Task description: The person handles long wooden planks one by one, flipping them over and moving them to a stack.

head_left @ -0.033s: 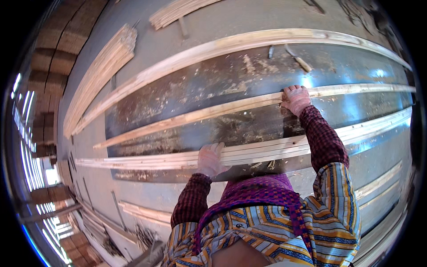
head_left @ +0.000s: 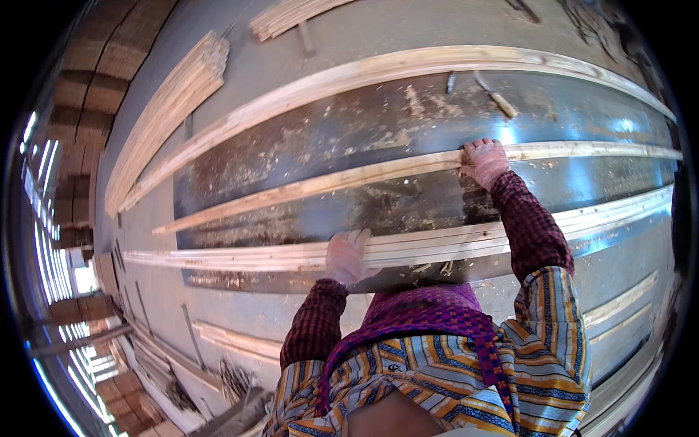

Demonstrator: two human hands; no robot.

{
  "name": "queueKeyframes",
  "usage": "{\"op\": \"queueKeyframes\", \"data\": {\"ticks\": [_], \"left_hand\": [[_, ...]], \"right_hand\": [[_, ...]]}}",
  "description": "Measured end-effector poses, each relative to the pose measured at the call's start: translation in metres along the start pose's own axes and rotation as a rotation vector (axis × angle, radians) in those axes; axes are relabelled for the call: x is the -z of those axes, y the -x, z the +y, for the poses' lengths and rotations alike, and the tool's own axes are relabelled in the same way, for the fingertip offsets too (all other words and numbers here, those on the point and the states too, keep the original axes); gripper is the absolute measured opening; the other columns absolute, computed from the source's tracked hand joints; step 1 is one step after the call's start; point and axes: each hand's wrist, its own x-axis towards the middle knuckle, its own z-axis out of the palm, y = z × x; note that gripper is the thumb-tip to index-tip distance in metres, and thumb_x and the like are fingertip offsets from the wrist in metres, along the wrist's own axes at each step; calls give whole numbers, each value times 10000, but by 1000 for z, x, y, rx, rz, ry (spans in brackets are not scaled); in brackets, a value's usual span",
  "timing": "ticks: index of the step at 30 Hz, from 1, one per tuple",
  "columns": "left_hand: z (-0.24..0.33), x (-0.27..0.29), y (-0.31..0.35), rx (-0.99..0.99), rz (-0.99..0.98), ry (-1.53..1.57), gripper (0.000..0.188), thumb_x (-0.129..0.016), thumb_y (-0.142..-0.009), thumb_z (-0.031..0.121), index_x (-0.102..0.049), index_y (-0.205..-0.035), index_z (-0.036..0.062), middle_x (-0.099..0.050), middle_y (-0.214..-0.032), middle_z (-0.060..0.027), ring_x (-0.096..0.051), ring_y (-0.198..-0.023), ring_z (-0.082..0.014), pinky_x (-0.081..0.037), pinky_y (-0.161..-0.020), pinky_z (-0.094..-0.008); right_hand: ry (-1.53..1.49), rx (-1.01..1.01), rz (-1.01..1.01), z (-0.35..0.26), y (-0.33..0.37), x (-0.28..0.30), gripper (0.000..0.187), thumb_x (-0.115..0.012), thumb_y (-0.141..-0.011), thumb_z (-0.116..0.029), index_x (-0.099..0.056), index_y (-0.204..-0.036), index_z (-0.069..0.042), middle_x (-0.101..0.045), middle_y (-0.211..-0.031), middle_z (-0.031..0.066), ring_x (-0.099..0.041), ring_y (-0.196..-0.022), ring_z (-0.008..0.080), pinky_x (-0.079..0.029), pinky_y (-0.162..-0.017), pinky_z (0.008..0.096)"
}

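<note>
My left hand (head_left: 347, 256) is closed around several pale wooden strips (head_left: 437, 248) lying side by side along the near edge of the dark workbench (head_left: 269, 156). Farther off and to the right, my right hand (head_left: 484, 162) grips a single long wooden strip (head_left: 342, 183), its fingers curled over the far side. This strip crosses the middle of the bench at a slight slant. Beyond both hands, more long strips (head_left: 349, 76) run along the far edge. Near them lie a wooden-handled tool (head_left: 502, 104) and a small dark metal piece (head_left: 451, 82).
Wood shavings (head_left: 415, 102) are scattered over the bench top. A thick bundle of strips (head_left: 167, 116) rests at the far left, with another bundle (head_left: 298, 16) behind the bench. Stacked brown timber (head_left: 109, 80) lines the left side. Loose boards (head_left: 237, 341) lie on the floor nearby.
The view has shifted slightly, so the bench and strips sit a little differently in the picture. Both hands keep the same grips.
</note>
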Motion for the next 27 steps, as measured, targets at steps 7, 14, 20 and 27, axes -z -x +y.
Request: {"op": "queueKeyframes", "data": {"ticks": [7, 14, 20, 27], "left_hand": [[-5, 11, 2, 2, -66, -9, 977, -768, -728, 673, -509, -1455, 74, -600, -1332, -104, -556, -1268, -265, -375, -1124, -419], [-3, 11, -4, 26, -72, -35, 1013, -869, -682, 592, -497, -1470, 76, -615, -1346, -109, -555, -1280, -303, -405, -1117, -459], [-38, -43, 37, 48, 208, 23, 1056, -907, -499, 588, -587, -1343, 40, -611, -1235, -151, -569, -1152, -348, -439, -1038, -486], [-53, -62, 28, 27, 229, 28, 1060, -905, -498, 587, -586, -1342, 29, -659, -1231, -125, -601, -1174, -312, -427, -1078, -454]], "right_hand": [[-90, 279, -34, -108, -23, 10, 500, -763, -848, -380, -632, -1260, -129, -653, -1260, 80, -595, -1221, 297, -479, -995, 439], [-342, 212, 257, -27, 42, 0, 512, -706, -854, -339, -605, -1303, -113, -621, -1304, 151, -560, -1263, 351, -465, -1058, 471], [-312, -92, 110, 37, 77, -28, 539, -699, -881, -348, -603, -1359, -119, -624, -1360, 145, -569, -1291, 340, -458, -1085, 447], [-383, -366, 194, 111, 116, -49, 508, -719, -865, -341, -646, -1309, -106, -644, -1337, 137, -586, -1267, 335, -478, -1061, 453]]}}
